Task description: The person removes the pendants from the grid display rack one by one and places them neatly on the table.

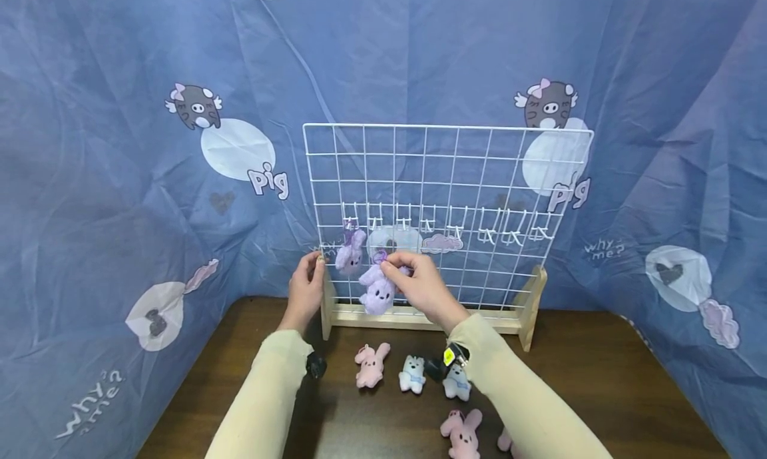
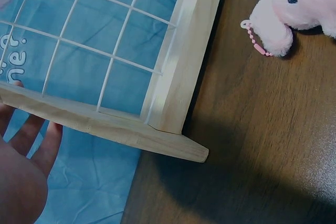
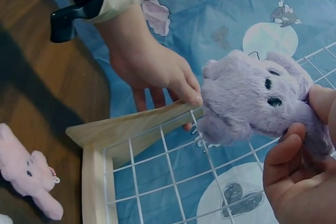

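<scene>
My right hand (image 1: 422, 287) pinches a purple bunny plush keychain (image 1: 379, 295) near its ear, with its purple loop at the fingertips. The plush (image 3: 252, 95) hangs in front of the white wire grid rack (image 1: 455, 179), below the hooks. A second purple bunny plush (image 1: 351, 252) hangs from the leftmost hook. At the rack's left end, my left hand (image 1: 305, 289) grips the top of the wooden side post (image 1: 327, 306). In the right wrist view the left hand's thumb lies on this post (image 3: 142, 125), and its fingers reach behind it.
Several white hooks (image 1: 455, 231) line the grid. On the brown table (image 1: 599, 379) lie a pink bunny plush (image 1: 371, 366), two white plushes with blue bows (image 1: 412, 374), and more pink plushes (image 1: 463, 436) near the front. A blue patterned cloth (image 1: 383, 52) hangs behind.
</scene>
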The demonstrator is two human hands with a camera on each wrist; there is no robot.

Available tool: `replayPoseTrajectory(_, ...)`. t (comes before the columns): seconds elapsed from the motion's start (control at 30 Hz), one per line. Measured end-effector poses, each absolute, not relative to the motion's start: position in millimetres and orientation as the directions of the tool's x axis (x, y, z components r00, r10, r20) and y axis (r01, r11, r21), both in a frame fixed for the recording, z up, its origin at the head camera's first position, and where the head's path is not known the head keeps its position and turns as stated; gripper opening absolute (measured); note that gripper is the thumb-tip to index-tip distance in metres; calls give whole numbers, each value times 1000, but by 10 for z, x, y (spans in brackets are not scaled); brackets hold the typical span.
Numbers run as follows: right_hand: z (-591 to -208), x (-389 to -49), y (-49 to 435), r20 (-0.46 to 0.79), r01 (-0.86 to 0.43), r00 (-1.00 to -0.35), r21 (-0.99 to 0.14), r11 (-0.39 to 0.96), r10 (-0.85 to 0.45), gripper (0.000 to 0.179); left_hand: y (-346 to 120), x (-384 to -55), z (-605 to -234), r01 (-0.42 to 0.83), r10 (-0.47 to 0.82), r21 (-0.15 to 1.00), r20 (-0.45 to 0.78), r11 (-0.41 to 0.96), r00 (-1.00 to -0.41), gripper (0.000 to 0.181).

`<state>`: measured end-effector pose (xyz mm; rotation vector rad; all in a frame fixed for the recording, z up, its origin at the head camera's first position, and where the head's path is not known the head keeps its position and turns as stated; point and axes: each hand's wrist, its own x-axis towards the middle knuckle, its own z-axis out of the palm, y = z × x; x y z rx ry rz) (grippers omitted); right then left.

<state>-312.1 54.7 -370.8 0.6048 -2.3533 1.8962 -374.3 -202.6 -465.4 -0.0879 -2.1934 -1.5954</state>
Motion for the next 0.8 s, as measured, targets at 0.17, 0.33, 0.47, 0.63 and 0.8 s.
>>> replayPoseTrajectory(0.17, -3784, -3057, 593, 287, -346, -913, -921, 178, -290, 18, -2028, -3742, -4662, 300, -195, 895, 376, 331, -906, 36)
replayPoseTrajectory(0.33, -3894, -2992, 647, 281, -355, -899, -916, 186, -335, 18, -2031, -3745, -4667, 299, -193, 894, 375, 333, -907, 37)
replayPoseTrajectory(0.47, -3994, -2924, 695, 269, -360, -887, -913, 195, -375, 15, -2035, -3751, -4676, 297, -197, 896, 373, 330, -907, 37)
replayPoseTrajectory(0.63, -4132, -2843, 756, 236, -343, -876, -917, 201, -421, 13, -2038, -3746, -4677, 298, -199, 896, 374, 329, -906, 35)
replayPoseTrajectory(0.8, -4292, -2786, 815, 212, -331, -860, -924, 189, -465, 15, -2036, -3742, -4668, 299, -199, 898, 373, 323, -906, 35)
